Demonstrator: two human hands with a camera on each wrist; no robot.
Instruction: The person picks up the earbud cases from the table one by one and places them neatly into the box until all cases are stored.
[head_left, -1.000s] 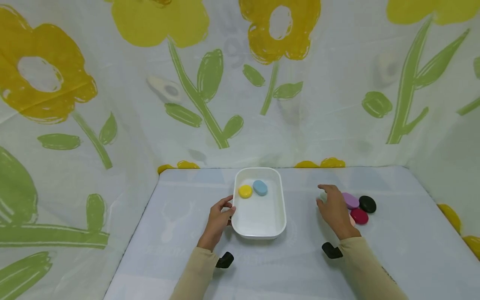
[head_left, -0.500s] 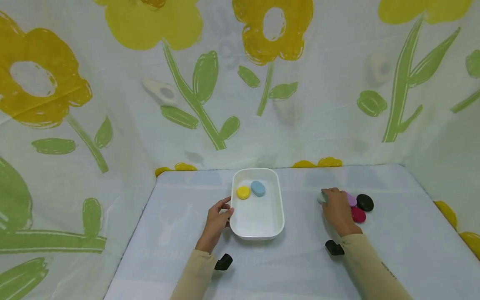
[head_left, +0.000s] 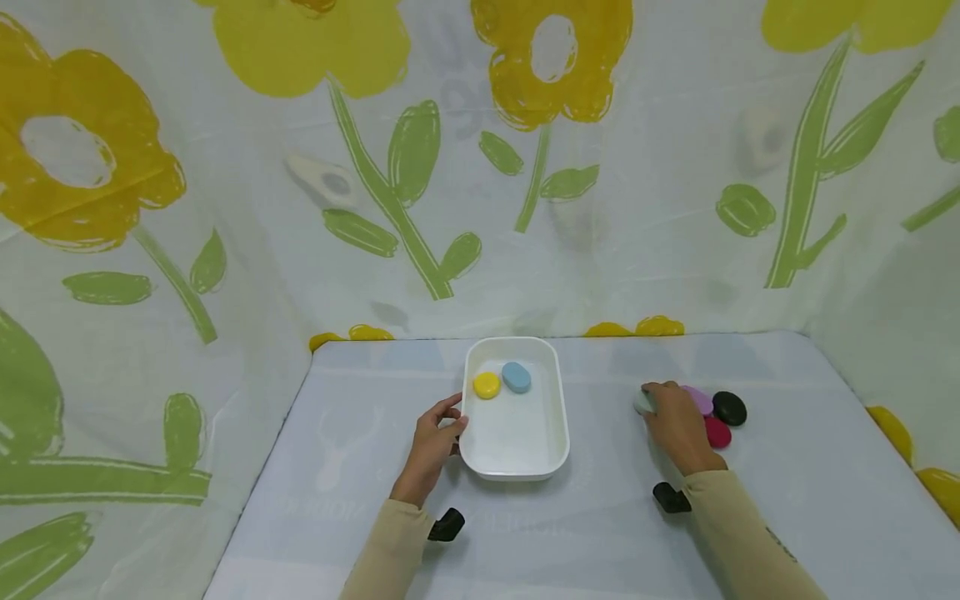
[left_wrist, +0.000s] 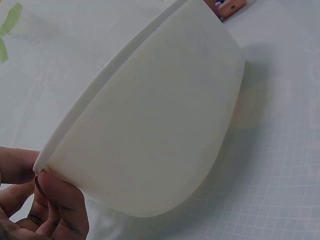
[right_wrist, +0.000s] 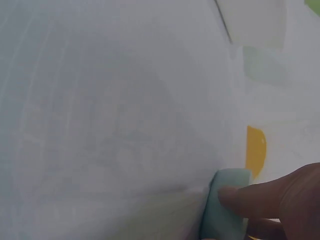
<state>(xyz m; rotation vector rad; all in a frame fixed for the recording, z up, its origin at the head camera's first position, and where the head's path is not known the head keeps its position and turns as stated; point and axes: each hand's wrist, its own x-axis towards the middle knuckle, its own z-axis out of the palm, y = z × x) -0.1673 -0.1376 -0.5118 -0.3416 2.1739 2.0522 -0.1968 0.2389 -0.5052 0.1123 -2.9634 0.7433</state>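
Note:
My left hand (head_left: pixel 433 443) pinches the left rim of a white rectangular tray (head_left: pixel 517 450). In the left wrist view the thumb and fingers (left_wrist: pixel 62 200) meet at the edge of the white wall. Inside the tray lie a yellow round pebble (head_left: pixel 487 385) and a blue oval pebble (head_left: pixel 517 377). To the right, my right hand (head_left: pixel 678 429) grips a pale green pebble (head_left: pixel 646 402) low over the table. The right wrist view shows a digit pressed on this pebble's flat side; the hand hides its far part.
Close beside my right hand are a purple pebble (head_left: pixel 699 400), a black pebble (head_left: pixel 730 408) and a crimson pebble (head_left: pixel 717 432). The pale table (head_left: pixel 600 533) ends at a flowered cloth wall (head_left: pixel 660 275) at the back.
My right hand, earlier raised with thumb and fingers apart, has come down and closed on the pale green pebble. My left hand stays on the tray, and the view has shifted slightly.

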